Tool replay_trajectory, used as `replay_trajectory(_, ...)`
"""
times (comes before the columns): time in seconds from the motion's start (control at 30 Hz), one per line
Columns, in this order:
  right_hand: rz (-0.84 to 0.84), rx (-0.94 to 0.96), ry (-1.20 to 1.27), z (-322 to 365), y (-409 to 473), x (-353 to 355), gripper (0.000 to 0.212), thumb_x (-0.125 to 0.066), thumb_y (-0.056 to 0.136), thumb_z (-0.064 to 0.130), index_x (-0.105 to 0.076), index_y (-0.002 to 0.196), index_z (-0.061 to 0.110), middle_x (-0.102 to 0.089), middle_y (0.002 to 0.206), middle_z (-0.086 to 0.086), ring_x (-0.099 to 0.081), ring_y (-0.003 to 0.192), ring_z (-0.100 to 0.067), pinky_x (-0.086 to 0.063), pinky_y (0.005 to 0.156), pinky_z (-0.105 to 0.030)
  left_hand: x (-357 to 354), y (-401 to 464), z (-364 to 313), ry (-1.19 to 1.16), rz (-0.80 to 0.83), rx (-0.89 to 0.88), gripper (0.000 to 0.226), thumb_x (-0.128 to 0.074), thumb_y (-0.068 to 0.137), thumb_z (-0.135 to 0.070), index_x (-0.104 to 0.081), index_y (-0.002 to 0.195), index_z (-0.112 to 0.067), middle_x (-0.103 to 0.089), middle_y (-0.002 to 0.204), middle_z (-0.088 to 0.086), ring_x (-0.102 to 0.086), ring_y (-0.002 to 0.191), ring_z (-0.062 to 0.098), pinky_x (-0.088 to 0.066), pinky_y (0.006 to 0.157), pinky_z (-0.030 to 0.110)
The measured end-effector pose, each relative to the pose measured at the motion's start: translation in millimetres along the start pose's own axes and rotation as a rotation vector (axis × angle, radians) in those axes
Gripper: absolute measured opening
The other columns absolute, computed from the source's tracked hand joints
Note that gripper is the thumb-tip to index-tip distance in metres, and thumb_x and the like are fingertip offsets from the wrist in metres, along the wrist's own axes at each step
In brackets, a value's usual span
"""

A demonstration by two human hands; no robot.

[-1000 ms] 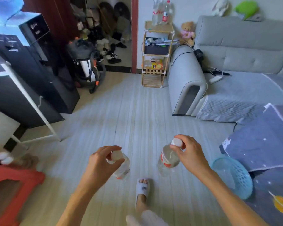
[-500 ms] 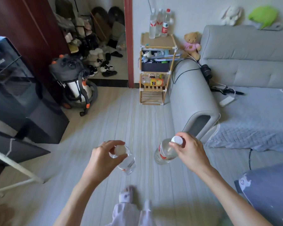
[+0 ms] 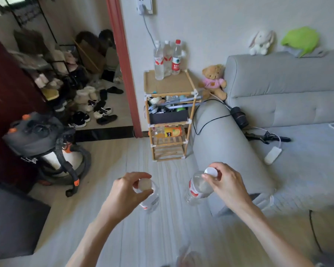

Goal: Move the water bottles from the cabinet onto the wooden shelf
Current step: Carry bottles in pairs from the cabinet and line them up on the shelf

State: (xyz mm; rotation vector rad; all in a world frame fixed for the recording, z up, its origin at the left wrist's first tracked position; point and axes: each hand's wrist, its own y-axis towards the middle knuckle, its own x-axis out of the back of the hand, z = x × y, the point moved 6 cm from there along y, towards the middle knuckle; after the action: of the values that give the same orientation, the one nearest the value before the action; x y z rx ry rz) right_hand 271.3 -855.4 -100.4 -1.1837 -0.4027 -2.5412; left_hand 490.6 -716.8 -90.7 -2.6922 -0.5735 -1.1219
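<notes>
My left hand [image 3: 126, 191] grips a clear water bottle [image 3: 149, 201] by its white cap, the bottle hanging below my fingers. My right hand [image 3: 227, 186] holds a second clear water bottle [image 3: 196, 189] with a red label, also by its cap, tilted to the left. Ahead stands the wooden shelf [image 3: 170, 84] against the wall, beside the sofa arm. Three water bottles [image 3: 167, 58] stand upright at the back of its top board. Both hands are well short of the shelf, above the floor.
A grey sofa [image 3: 278, 120] fills the right side, its arm [image 3: 220, 143] next to the shelf. A vacuum cleaner [image 3: 46, 149] stands at the left by a dark red door. Shoes [image 3: 93, 110] lie beyond the doorway. A teddy bear [image 3: 213, 80] sits by the shelf.
The shelf and sofa have come closer and larger in view as I walk forward. Both hands keep the same grip on their bottles.
</notes>
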Motion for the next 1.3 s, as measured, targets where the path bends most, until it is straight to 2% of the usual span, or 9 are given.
replay_trajectory(0.17,-0.023,0.041,0.021,6.3,121.3,-5.7,0.018,-0.071,0.075,0.021,-0.061,0.087,0.01,-0.057,0.079,0.004,-0.051,0.075,-0.019,-0.037,0.069,-0.025,11.3,117.1,-6.6,0.018,-0.056,-0.029,0.033,-0.075,0.07,-0.02,-0.063,0.1,-0.029,-0.055,0.084,-0.019,-0.054,0.078,0.0,-0.041,0.063,0.006)
replay_trajectory(0.4,0.016,0.098,0.025,-7.8,297.7,-8.5,0.022,-0.07,0.076,0.028,-0.061,0.09,0.013,-0.055,0.078,0.005,-0.049,0.073,-0.014,-0.031,0.067,-0.017,6.1,278.4,-27.9,0.005,-0.123,-0.034,0.034,-0.076,0.069,-0.02,-0.066,0.101,-0.024,-0.053,0.081,-0.022,-0.055,0.076,0.003,-0.039,0.066,0.001)
replay_trajectory(0.5,0.028,0.129,0.034,-4.8,369.0,-3.4,0.022,-0.069,0.077,0.03,-0.061,0.09,0.014,-0.056,0.078,0.004,-0.05,0.073,-0.015,-0.033,0.068,-0.02,7.5,343.2,-41.8,-0.023,-0.118,-0.027,0.034,-0.076,0.069,-0.02,-0.066,0.101,-0.026,-0.057,0.082,-0.018,-0.056,0.077,0.001,-0.039,0.066,0.0)
replay_trajectory(0.67,0.037,0.17,0.028,8.5,479.0,-0.4,0.024,-0.067,0.078,0.033,-0.06,0.094,0.016,-0.061,0.086,0.0,-0.055,0.082,-0.02,-0.035,0.069,-0.024,22.1,451.5,-56.9,-0.102,-0.189,-0.042,0.032,-0.076,0.068,-0.017,-0.068,0.099,-0.022,-0.061,0.082,-0.021,-0.057,0.081,-0.002,-0.041,0.067,0.001)
replay_trajectory(0.77,-0.001,0.195,0.029,14.3,538.2,-2.1,0.024,-0.067,0.077,0.036,-0.06,0.09,0.017,-0.062,0.083,0.001,-0.058,0.08,-0.02,-0.041,0.07,-0.029,27.0,515.7,-72.2,-0.053,-0.203,-0.124,0.032,-0.076,0.069,-0.018,-0.067,0.1,-0.019,-0.064,0.082,-0.012,-0.058,0.078,0.005,-0.04,0.068,0.002)
replay_trajectory(0.87,-0.032,0.203,0.004,22.7,594.1,-7.2,0.026,-0.066,0.078,0.038,-0.06,0.091,0.017,-0.062,0.08,0.004,-0.056,0.073,-0.015,-0.037,0.059,-0.022,30.1,581.0,-78.9,0.011,-0.195,-0.183,0.032,-0.075,0.071,-0.02,-0.066,0.102,-0.017,-0.062,0.085,-0.006,-0.056,0.069,0.004,-0.039,0.067,0.002)
replay_trajectory(1.03,-0.044,0.12,0.046,22.3,683.7,-30.9,0.027,-0.066,0.078,0.04,-0.059,0.091,0.018,-0.058,0.084,0.004,-0.054,0.079,-0.015,-0.035,0.06,-0.025,29.8,681.9,-71.2,0.058,-0.152,-0.211,0.035,-0.074,0.071,-0.019,-0.065,0.105,-0.016,-0.067,0.091,0.002,-0.058,0.075,0.015,-0.042,0.069,0.013)
replay_trajectory(1.2,-0.02,0.053,0.079,18.5,752.6,-61.2,0.024,-0.069,0.077,0.032,-0.058,0.088,0.014,-0.058,0.082,0.0,-0.053,0.079,-0.019,-0.037,0.066,-0.027,21.6,760.2,-62.8,0.088,-0.065,-0.193,0.035,-0.072,0.072,-0.022,-0.063,0.105,-0.021,-0.065,0.096,0.001,-0.057,0.082,0.02,-0.048,0.08,0.039)
replay_trajectory(1.3,-0.003,0.032,0.095,16.3,782.7,-73.2,0.024,-0.068,0.077,0.031,-0.058,0.088,0.013,-0.06,0.085,-0.003,-0.054,0.08,-0.02,-0.037,0.066,-0.027,17.2,792.3,-60.6,0.125,-0.015,-0.192,0.037,-0.07,0.074,-0.022,-0.061,0.11,-0.021,-0.063,0.103,0.002,-0.057,0.09,0.022,-0.047,0.082,0.037)
